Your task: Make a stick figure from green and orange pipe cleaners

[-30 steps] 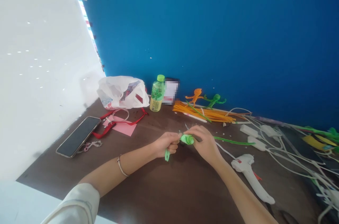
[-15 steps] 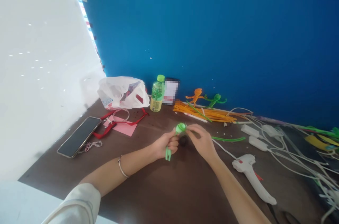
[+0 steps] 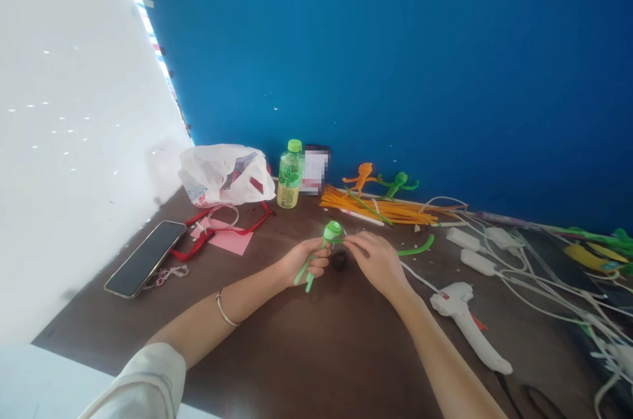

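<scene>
My left hand is closed around the body of a green pipe-cleaner figure, whose coiled head sticks up above my fingers and whose two legs hang below them. My right hand pinches a loose green pipe cleaner right beside the figure's neck; its free end curls away to the right over the brown table. A small dark round thing lies on the table between my hands.
At the back stand a white plastic bag, a green-capped bottle, orange pipe cleaners and two finished figures, orange and green. A phone lies left, a white glue gun and tangled cables right.
The figure has been turned upright, its head now above my left hand. The loose green pipe cleaner's free end has lifted and curled closer. Both hands stayed near the table's middle.
</scene>
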`<state>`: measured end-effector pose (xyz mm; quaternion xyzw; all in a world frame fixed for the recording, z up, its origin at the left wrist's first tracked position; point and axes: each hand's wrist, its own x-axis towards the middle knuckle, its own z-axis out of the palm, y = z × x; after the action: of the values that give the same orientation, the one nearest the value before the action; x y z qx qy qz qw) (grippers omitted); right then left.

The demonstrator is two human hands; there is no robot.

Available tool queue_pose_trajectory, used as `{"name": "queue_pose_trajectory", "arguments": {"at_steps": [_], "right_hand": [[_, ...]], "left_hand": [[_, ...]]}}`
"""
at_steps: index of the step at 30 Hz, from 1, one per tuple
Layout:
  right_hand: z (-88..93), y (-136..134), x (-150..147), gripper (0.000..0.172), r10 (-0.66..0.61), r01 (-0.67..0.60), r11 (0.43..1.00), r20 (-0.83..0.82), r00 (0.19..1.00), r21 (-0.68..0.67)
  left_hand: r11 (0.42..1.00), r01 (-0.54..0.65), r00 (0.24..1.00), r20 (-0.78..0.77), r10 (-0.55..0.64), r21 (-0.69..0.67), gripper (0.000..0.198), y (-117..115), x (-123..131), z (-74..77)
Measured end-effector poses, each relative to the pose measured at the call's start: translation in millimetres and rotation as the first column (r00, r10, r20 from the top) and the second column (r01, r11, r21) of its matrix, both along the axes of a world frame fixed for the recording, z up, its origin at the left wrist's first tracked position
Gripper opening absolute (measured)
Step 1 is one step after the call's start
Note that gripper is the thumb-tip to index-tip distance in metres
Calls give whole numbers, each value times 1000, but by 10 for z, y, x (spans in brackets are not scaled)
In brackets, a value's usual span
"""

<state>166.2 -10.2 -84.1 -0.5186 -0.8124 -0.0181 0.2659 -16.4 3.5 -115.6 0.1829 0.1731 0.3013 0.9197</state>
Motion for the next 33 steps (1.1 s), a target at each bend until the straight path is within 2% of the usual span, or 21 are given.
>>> {"name": "queue_pose_trajectory", "arguments": {"at_steps": [2,7,12,14,16,20,23,25,27,28,30,31,33], "right_hand": [[24,4,13,23,1,-2,1000,27,1000,25],[43,16,3,24,-10,4,997,74,997,74],[7,40,76,24,-22,-8,990,212,977,139],[-15,70,142,24,-72,27,982,242,968,185],[-34,99,196,25,-156,98,967,241,958,236],[-65,62,172,31,-249,201,935,137,959,291],[-123,-68,44,26,-212,219,937,-55,976,272],[-188,-156,-50,20,-178,226,953,-229,957,203],[-256,-208,-125,16,-187,223,974,-449,874,29],[-283,-218,-152,17,-212,193,977,-565,797,-93],[-315,-209,-185,25,-278,56,951,-757,592,-305],[-319,-198,-192,30,-299,-32,933,-823,483,-358],[-311,-174,-196,33,-302,-168,917,-904,302,-363]], "left_hand": [[1000,22,1000,2,-22,3,20,0,-15,8],[997,-6,999,-45,9,78,20,-20,-7,3],[999,-4,999,35,6,-48,15,4,-2,-9],[997,-43,998,48,46,-56,11,11,7,-13],[995,-104,994,36,104,-9,9,8,22,-22],[975,-200,978,-44,205,98,12,-3,45,-57],[964,-227,968,-82,239,137,18,1,41,-75],[962,-231,965,-89,246,148,21,6,33,-75],[960,-233,962,-110,251,154,23,8,28,-73],[959,-230,960,-124,251,162,23,9,27,-74],[957,-219,957,-148,248,192,25,8,32,-81],[956,-206,957,-159,241,209,26,6,36,-88],[955,-172,957,-188,220,242,30,-1,47,-106]]}}
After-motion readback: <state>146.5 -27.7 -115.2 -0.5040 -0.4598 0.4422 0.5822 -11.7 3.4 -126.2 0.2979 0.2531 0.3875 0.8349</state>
